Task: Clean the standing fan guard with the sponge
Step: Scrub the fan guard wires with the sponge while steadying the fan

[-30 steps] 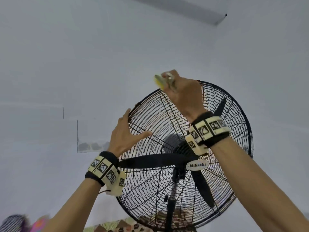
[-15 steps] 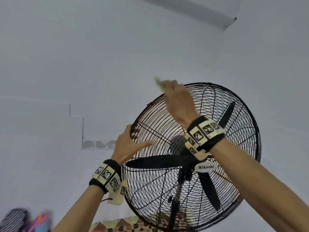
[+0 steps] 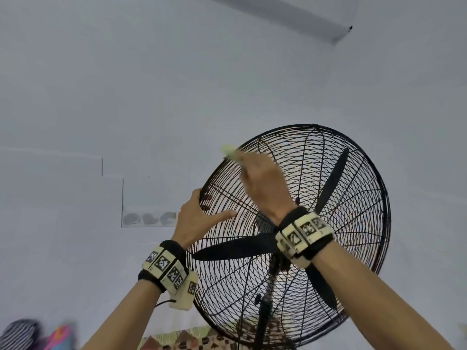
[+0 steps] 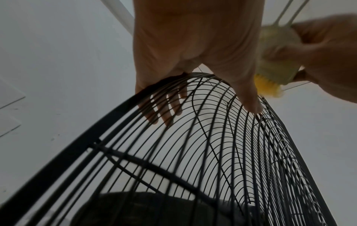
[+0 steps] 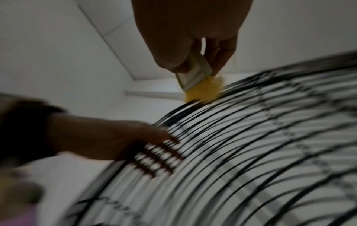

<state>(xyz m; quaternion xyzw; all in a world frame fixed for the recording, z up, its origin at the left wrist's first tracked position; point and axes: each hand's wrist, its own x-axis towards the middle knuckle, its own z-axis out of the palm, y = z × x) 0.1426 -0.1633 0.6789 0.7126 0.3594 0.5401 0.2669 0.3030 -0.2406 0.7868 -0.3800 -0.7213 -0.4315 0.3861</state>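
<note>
A black wire fan guard (image 3: pixel 353 188) rings three black blades on a standing fan. My right hand (image 3: pixel 262 185) pinches a yellow and green sponge (image 3: pixel 229 151) against the guard's upper left rim; in the right wrist view the sponge (image 5: pixel 203 87) touches the outer wires. My left hand (image 3: pixel 199 218) grips the left rim (image 4: pixel 173 82), its fingers (image 4: pixel 166 110) reaching behind the wires and its thumb lying across the front. The motor is mostly hidden behind my right wrist.
A pale wall and ceiling fill the background. The fan pole (image 3: pixel 262 322) rises from a patterned mat (image 3: pixel 192 342) at the bottom. Striped and pink items (image 3: pixel 30 334) lie at the lower left.
My right hand has slid the sponge down and left along the guard's upper rim, from the top toward my left hand. The left hand keeps its grip on the left rim.
</note>
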